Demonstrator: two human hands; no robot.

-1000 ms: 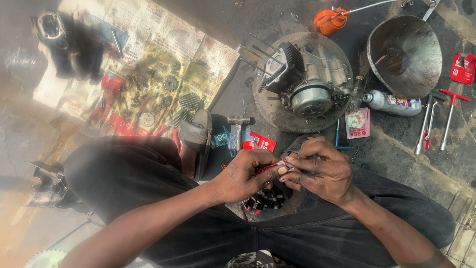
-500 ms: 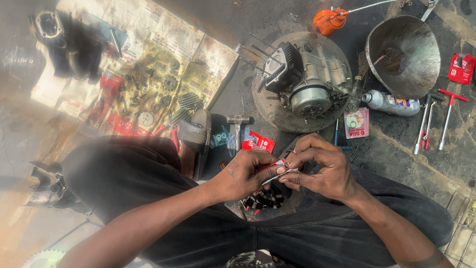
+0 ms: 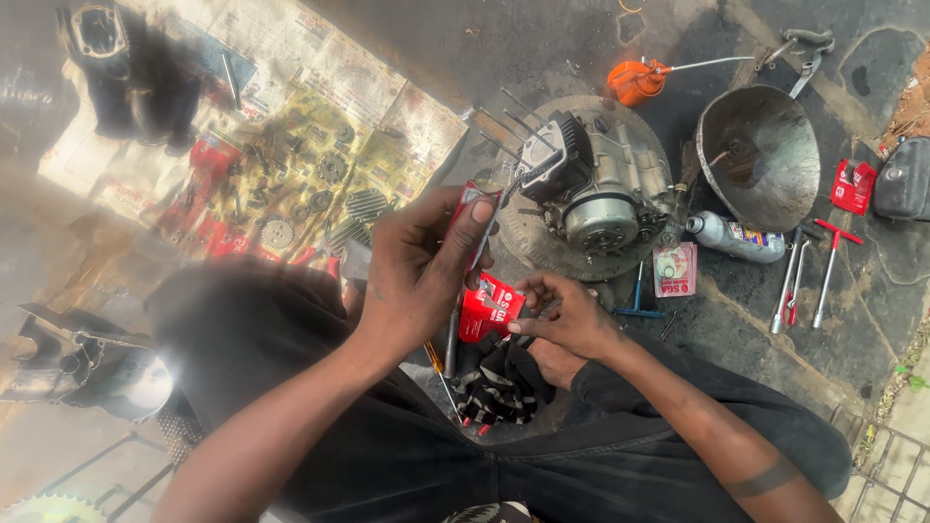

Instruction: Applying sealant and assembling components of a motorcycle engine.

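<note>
Change: the left hand [image 3: 421,276], which was pinching something small together with the right hand half a second ago, is now lifting up and away, carrying a small clear plastic packet with a red header [image 3: 481,218]; the right hand [image 3: 567,315] is staying low over the lap.
Left hand: the fingers are curling around the packet, the thumb is pressing its red top, and a thin metal piece is showing inside the clear part.
Right hand: the fingers are bunching narrowly together, the tips are closing on something small that I cannot make out, just beside a red carton [image 3: 489,305].
Packet: it is hanging upright in the left hand, in front of the engine block [image 3: 591,189] as the camera sees it, well above the right hand.
Lap: a striped rag [image 3: 499,387] is lying under both hands.
Ground ahead: the engine block is sitting on a round metal disc [image 3: 518,237], and an orange oil can [image 3: 635,82] is lying beyond it.
Ground right: a metal bowl [image 3: 765,165] is standing near a spray bottle [image 3: 736,237], with T-handle wrenches [image 3: 809,271] lying beside them.
Ground left: gears and small parts are lying spread on newspaper [image 3: 320,97].
</note>
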